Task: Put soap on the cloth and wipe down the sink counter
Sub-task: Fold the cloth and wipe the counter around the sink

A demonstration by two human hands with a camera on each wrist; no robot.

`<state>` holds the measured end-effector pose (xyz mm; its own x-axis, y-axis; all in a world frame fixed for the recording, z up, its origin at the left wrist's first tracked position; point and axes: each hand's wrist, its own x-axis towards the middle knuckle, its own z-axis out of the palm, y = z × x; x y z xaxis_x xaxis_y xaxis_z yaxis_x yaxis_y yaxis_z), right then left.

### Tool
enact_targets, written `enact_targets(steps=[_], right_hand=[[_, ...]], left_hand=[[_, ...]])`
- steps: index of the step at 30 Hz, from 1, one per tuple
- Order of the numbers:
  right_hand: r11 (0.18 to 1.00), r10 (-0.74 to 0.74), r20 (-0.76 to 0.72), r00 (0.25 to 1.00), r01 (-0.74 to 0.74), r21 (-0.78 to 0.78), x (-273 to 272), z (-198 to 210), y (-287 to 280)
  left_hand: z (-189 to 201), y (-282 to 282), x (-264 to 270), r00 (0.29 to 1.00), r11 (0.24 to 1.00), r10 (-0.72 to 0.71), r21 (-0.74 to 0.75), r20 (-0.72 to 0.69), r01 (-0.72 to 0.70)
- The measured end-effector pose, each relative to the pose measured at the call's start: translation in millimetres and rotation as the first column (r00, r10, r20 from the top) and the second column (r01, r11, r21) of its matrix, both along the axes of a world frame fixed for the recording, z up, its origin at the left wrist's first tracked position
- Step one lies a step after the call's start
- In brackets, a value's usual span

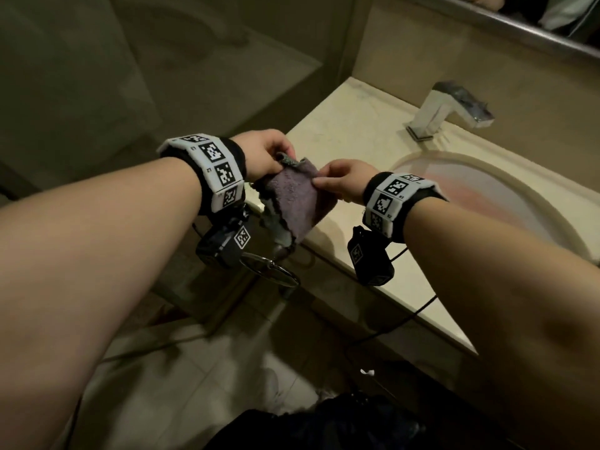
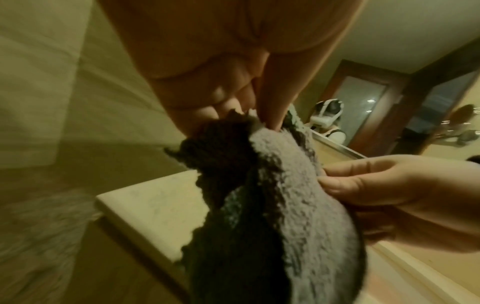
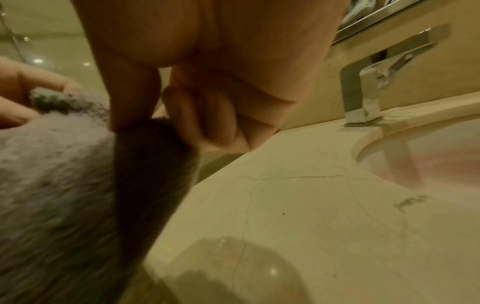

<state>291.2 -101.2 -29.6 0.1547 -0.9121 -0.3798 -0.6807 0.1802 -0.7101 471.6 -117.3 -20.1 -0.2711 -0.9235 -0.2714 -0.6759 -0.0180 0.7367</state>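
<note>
Nearest me, my left hand [image 1: 263, 154] pinches the top corner of the cloth [image 1: 292, 196] and my right hand [image 1: 344, 180] pinches its right edge between thumb and fingers, so it hangs folded just above the counter [image 1: 354, 131] at its left end. Farther off I see the basin [image 1: 487, 190], then the tap [image 1: 451, 108]

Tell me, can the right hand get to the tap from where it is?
Probably yes. The right hand is pinching the cloth, which the left hand also holds, so it must let go first. Only bare counter lies between it and the tap.
</note>
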Motion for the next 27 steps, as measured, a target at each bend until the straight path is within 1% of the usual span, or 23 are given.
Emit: enact_targets(steps=[2, 4, 6, 9, 11, 14, 15, 16, 17, 18, 19, 20, 21, 22, 23, 25, 27], right_hand=[[0.989, 0.099, -0.059, 0.993, -0.092, 0.113, 4, -4, -4], [0.964, 0.189, -0.097, 0.977, -0.166, 0.206, 9, -11, -6], [0.956, 0.228, -0.119, 0.966, -0.200, 0.214, 15, -19, -8], [0.963, 0.230, -0.155, 0.961, -0.202, 0.177, 23, -27, -15], [0.975, 0.203, -0.162, 0.966, -0.184, 0.122, 29, -30, -24], [0.998, 0.065, -0.096, 0.993, -0.064, 0.016, 34, -35, -40], [1.000, 0.018, -0.086, 0.996, -0.020, -0.015, 34, -38, -44], [0.999, -0.015, -0.110, 0.994, 0.010, -0.047, 32, -41, -47], [0.997, -0.030, -0.169, 0.985, 0.017, -0.073, 29, -45, -46], [0.996, -0.016, -0.243, 0.970, -0.006, -0.089, 25, -51, -43], [0.995, 0.034, -0.340, 0.940, -0.064, -0.076, 20, -58, -38], [0.989, 0.112, -0.443, 0.889, -0.144, -0.040, 15, -67, -32], [0.976, 0.187, -0.529, 0.828, -0.218, 0.005, 11, -77, -26], [0.966, 0.230, -0.581, 0.781, -0.253, 0.042, 8, -86, -19], [0.964, 0.244, -0.603, 0.759, -0.256, 0.068, 6, -94, -14], [0.966, 0.247, -0.614, 0.749, -0.238, 0.098, 5, -106, -9], [0.963, 0.262, -0.621, 0.739, -0.237, 0.125, 6, -111, -7]], left_hand=[[-7, -1, 7, 0.996, 0.999, 0.018, 0.044, 0.090, -0.022], [-17, 2, 12, 0.982, 0.994, 0.003, 0.108, 0.188, -0.024], [-26, 6, 14, 0.971, 0.992, 0.016, 0.121, 0.241, -0.047], [-33, 7, 14, 0.951, 0.991, 0.089, 0.073, 0.295, -0.115], [-36, 2, 15, 0.945, 0.984, 0.160, 0.027, 0.284, -0.175], [-38, -9, 16, 0.934, 0.955, 0.296, -0.068, 0.200, -0.288], [-40, -14, 16, 0.925, 0.946, 0.322, -0.101, 0.201, -0.307], [-43, -18, 15, 0.919, 0.946, 0.321, -0.124, 0.227, -0.300], [-47, -20, 13, 0.917, 0.953, 0.297, -0.136, 0.266, -0.269], [-52, -20, 9, 0.913, 0.969, 0.243, -0.136, 0.328, -0.209], [-59, -18, 5, 0.894, 0.985, 0.160, -0.125, 0.418, -0.118], [-69, -16, 0, 0.850, 0.995, 0.057, -0.098, 0.523, -0.006], [-79, -13, -5, 0.785, 0.993, -0.046, -0.059, 0.617, 0.105], [-90, -11, -9, 0.719, 0.982, -0.134, -0.007, 0.682, 0.189], [-100, -9, -11, 0.682, 0.973, -0.188, 0.040, 0.707, 0.226], [-110, -8, -14, 0.676, 0.971, -0.226, 0.107, 0.701, 0.214], [-114, -8, -15, 0.669, 0.971, -0.230, 0.124, 0.706, 0.203]])
